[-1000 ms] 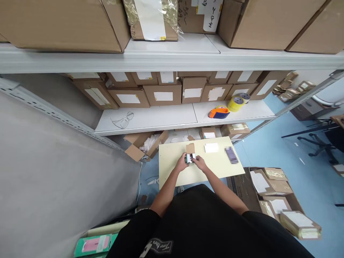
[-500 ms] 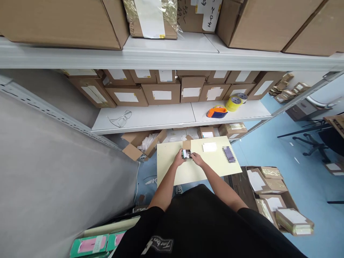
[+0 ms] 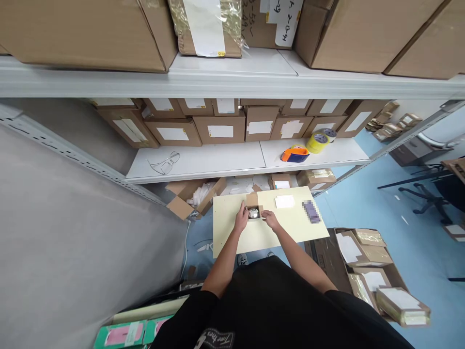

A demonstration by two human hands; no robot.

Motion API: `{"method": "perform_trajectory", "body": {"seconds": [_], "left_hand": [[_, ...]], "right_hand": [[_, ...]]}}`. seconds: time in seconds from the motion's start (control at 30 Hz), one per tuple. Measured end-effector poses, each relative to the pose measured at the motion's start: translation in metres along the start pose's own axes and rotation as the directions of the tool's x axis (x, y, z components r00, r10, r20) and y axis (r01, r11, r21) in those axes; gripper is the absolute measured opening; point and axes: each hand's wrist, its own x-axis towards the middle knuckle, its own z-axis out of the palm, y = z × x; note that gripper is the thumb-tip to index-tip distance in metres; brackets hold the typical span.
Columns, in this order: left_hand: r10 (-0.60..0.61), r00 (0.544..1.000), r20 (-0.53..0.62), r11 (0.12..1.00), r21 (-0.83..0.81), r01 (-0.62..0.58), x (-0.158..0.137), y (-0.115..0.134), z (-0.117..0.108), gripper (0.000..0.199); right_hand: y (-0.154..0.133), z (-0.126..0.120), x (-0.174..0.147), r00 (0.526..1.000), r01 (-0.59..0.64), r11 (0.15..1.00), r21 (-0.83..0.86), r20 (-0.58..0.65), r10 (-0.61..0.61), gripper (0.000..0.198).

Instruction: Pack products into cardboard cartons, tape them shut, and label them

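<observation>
Seemingly, the step in hand is work at the open box [image 3: 252, 199] over the bench [image 3: 257, 237], a shiny thing [image 3: 254, 213] inside. The left hand [image 3: 241, 218] has its fingers at the left side, the right hand [image 3: 270, 219] at the right; whether they clamp it, I cannot tell. The next move likely calls for a steady box

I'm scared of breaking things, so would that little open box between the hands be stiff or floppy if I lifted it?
The box looks like cardboard, so it would probably feel fairly stiff. Its raised flap looks thin, so that might bend easily. The top is open, so the shiny thing inside could slide out if you tipped it.
</observation>
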Motion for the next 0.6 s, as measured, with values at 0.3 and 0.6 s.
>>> {"method": "perform_trajectory", "body": {"seconds": [0.3, 0.6], "left_hand": [[0.105, 0.941, 0.323, 0.926, 0.314, -0.211, 0.012, 0.015, -0.008, 0.082], [0.171, 0.934, 0.313, 0.954, 0.184, -0.236, 0.006, -0.004, 0.005, 0.095]], "right_hand": [[-0.009, -0.004, -0.004, 0.947, 0.262, 0.958, -0.112, -0.161, -0.278, 0.044], [-0.042, 0.008, -0.002, 0.986, 0.050, 0.741, -0.669, -0.086, -0.144, 0.037]]}}
